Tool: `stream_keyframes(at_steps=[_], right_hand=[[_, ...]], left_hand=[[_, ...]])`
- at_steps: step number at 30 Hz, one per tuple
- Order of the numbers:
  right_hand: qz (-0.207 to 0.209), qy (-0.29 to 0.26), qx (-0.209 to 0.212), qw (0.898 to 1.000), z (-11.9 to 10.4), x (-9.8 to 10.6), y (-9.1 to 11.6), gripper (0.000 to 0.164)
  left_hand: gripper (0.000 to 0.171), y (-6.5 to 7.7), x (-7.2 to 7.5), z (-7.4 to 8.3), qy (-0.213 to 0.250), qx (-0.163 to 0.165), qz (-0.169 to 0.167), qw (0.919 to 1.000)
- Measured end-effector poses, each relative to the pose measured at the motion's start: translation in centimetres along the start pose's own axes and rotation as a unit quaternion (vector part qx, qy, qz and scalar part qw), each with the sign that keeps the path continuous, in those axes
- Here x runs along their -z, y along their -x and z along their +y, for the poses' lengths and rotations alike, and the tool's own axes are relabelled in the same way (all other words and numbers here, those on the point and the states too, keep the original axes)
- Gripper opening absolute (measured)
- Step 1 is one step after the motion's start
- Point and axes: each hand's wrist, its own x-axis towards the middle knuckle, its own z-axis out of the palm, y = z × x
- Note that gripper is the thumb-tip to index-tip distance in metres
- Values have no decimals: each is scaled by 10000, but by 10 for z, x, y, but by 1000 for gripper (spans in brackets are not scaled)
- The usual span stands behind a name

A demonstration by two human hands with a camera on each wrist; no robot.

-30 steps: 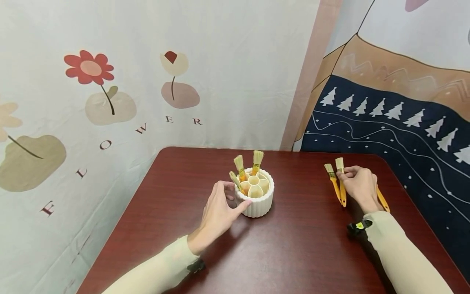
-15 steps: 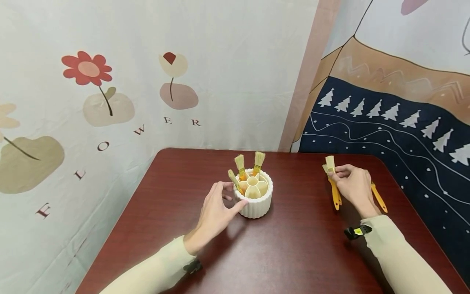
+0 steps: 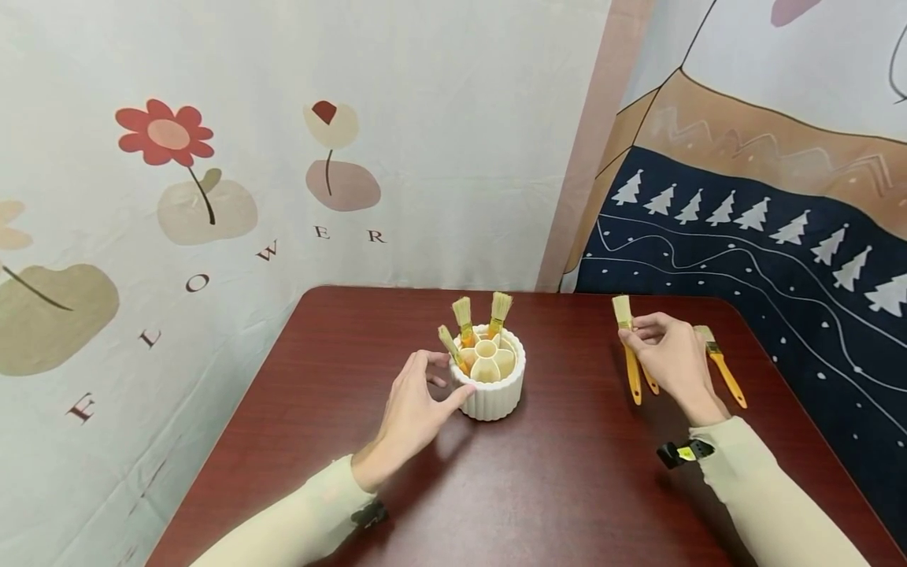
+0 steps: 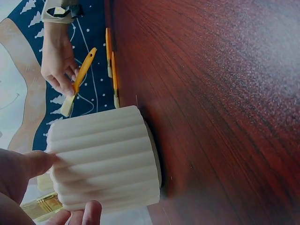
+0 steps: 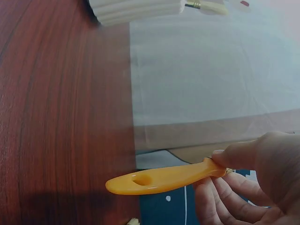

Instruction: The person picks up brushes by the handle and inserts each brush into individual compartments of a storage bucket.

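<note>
My right hand [image 3: 673, 358] pinches a flat paintbrush [image 3: 633, 376] near its metal band, bristles up and yellow handle hanging down. In the right wrist view its handle [image 5: 159, 180] points left, clear of the tabletop. A white ribbed brush holder [image 3: 494, 403] with petal-shaped compartments stands mid-table. My left hand [image 3: 411, 409] grips its near left side, thumb [image 4: 40, 162] at the rim and fingertips on the wall. Three paintbrushes [image 3: 464, 319] stand bristles-up in the holder's left and back compartments. The front and right compartments look vacant.
One loose paintbrush [image 3: 724, 370] lies right of my right hand. Another brush [image 3: 649, 380] lies partly hidden behind the hand. The dark red table [image 3: 567, 488] ends at printed cloth hangings [image 3: 460, 157] at the back and right.
My right hand has lifted the paintbrush and moved a little left with it, uncovering the loose brush on the right. The left hand stays at the holder.
</note>
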Motion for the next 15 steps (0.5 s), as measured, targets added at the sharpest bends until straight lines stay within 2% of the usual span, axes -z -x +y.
stream_keyframes(at_steps=[15], right_hand=[[37,-41,285,9996,-16,2,7,37]], left_hand=[[55,0,-1,-3,-17,-63,-11,10000]])
